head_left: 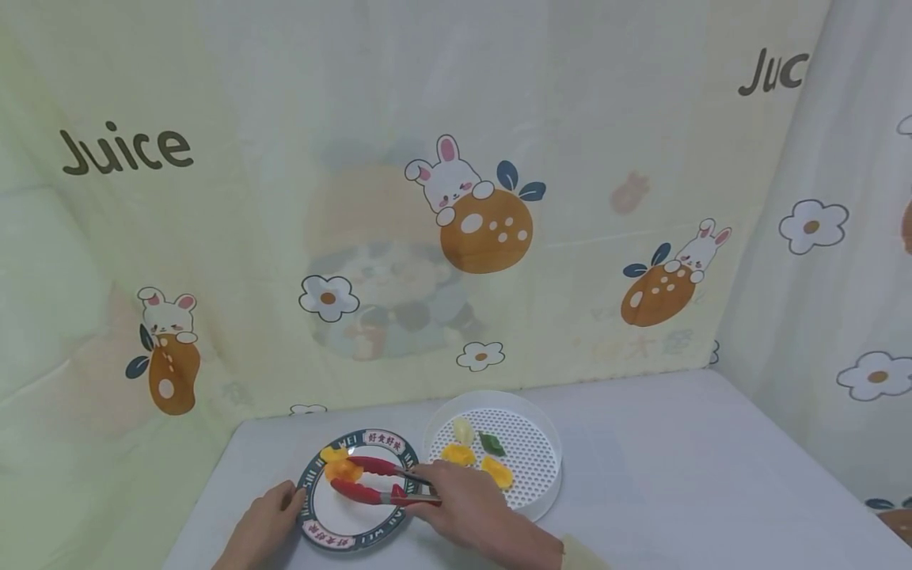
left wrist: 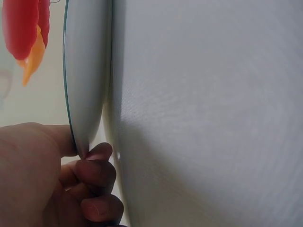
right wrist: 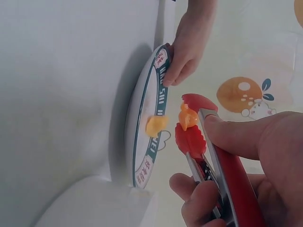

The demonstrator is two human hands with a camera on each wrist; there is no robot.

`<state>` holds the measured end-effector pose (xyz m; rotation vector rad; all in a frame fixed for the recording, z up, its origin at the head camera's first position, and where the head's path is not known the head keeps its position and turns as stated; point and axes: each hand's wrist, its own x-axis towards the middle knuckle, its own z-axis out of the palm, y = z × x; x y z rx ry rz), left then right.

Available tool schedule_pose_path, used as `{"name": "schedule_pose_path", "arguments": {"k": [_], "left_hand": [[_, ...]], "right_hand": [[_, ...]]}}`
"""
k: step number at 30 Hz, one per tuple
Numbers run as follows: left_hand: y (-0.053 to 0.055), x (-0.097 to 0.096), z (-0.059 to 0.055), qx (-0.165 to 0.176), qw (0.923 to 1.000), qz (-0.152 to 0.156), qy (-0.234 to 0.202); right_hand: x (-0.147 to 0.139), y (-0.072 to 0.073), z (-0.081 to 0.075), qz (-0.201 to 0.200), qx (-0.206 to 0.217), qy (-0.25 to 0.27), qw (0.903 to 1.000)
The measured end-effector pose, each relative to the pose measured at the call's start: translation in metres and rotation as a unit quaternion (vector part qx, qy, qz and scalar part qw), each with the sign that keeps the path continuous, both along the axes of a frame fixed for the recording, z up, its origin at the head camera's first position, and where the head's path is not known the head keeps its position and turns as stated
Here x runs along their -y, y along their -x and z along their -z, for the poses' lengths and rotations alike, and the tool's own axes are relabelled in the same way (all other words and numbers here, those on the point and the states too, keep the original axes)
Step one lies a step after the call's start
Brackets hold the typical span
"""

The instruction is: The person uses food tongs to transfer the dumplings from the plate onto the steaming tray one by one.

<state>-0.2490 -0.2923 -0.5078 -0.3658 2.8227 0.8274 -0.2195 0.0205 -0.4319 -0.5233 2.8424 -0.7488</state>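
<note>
My left hand (head_left: pixel 265 518) pinches the near left rim of a round plate (head_left: pixel 356 518), with the thumb above and curled fingers below, as the left wrist view shows. The plate has a dark green lettered border. In my right hand (head_left: pixel 470 503) are metal tongs with red tips (head_left: pixel 359 492). Between the tips is an orange dumpling-like piece (right wrist: pixel 188 117), held above the plate. A yellow piece (right wrist: pixel 156 126) of similar look lies on the plate, towards its far left edge in the head view.
A white perforated steamer tray (head_left: pixel 530 467) stands right of the plate, partly behind my right hand. In it lie two yellow pieces (head_left: pixel 458 454), a whitish piece (head_left: pixel 463 431) and a green piece (head_left: pixel 491 443). A printed curtain (head_left: pixel 570 317) hangs behind the pale table (head_left: pixel 677 475).
</note>
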Motion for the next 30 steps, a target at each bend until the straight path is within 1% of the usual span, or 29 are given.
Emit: {"name": "schedule_pose_path", "arguments": {"k": [3, 12, 19, 25, 30], "left_hand": [[0.000, -0.001, 0.000, 0.002, 1.0000, -0.003, -0.002], [-0.002, 0.000, -0.002, -0.004, 1.0000, 0.002, -0.004], [-0.003, -0.001, -0.003, -0.004, 1.0000, 0.007, -0.004], [-0.004, -0.001, -0.003, -0.009, 0.9999, 0.010, -0.003], [-0.004, 0.000, -0.002, -0.006, 0.9999, 0.009, -0.005]], "right_hand": [[-0.006, 0.000, 0.000, -0.003, -0.004, 0.000, 1.0000], [-0.021, -0.004, 0.000, -0.005, -0.012, -0.006, 0.9999], [-0.033, -0.009, 0.002, -0.013, -0.046, -0.012, 0.9988], [-0.044, -0.010, 0.000, -0.001, -0.048, -0.016, 0.9987], [-0.054, -0.011, -0.001, 0.011, -0.049, -0.009, 0.9987]]}}
